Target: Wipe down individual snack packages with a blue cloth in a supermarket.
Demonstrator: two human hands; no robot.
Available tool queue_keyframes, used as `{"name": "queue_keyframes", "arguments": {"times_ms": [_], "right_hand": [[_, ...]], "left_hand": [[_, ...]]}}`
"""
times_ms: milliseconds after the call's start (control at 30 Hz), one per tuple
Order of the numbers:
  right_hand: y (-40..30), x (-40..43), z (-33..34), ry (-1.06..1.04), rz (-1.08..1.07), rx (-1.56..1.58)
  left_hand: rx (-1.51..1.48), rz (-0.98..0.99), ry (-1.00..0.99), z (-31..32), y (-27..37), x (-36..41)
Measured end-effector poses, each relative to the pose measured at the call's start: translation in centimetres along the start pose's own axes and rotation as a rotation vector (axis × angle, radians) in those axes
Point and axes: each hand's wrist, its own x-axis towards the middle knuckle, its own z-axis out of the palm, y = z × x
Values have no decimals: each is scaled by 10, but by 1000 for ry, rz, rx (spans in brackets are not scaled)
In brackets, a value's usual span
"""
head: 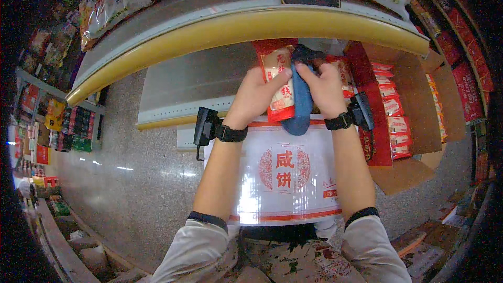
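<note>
My left hand point(253, 96) grips a red and white plastic food packet point(283, 104) along its left side, thumb across the front. The packet stands roughly upright and bears writing. Just right of it, my right hand point(325, 88) has hold of a blue cloth point(301, 106), whose rounded lower end hangs below the packet. Behind the right hand, a similar red packet point(346, 76) is partly hidden. Below both hands, a white carton with red print point(251, 173) lies between my forearms and my lap. Black straps with devices are on both wrists.
A yellow-edged shelf point(251, 23) crosses above the hands, with bagged goods point(118, 6) on it. A lower grey shelf point(196, 70) extends to the left. At right stands an open cardboard box point(416, 106) with several packets point(397, 122). Speckled floor point(133, 169) shows at left.
</note>
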Motion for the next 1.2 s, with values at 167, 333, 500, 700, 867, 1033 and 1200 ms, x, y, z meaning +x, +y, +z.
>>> {"name": "queue_keyframes", "arguments": {"times_ms": [167,333,500,700,867,1033,1200], "right_hand": [[-13,-3,-5,-3,223,-139],[3,0,4,58,31,-12],[-4,1,-2,124,106,-35],[-3,4,-12,106,32,-24],[-2,3,-15,46,58,-105],[-5,1,-15,-37,-17,44],[5,5,-15,1,-55,-80]], "left_hand": [[-111,42,35,5,-1,0],[-219,-22,98,9,1,0],[-142,-7,-147,0,-9,2],[-223,-48,-273,1,-2,-4],[-184,-64,-208,-1,0,-4],[-136,-108,-119,-2,-4,1],[-125,-134,-82,1,-2,1]]}}
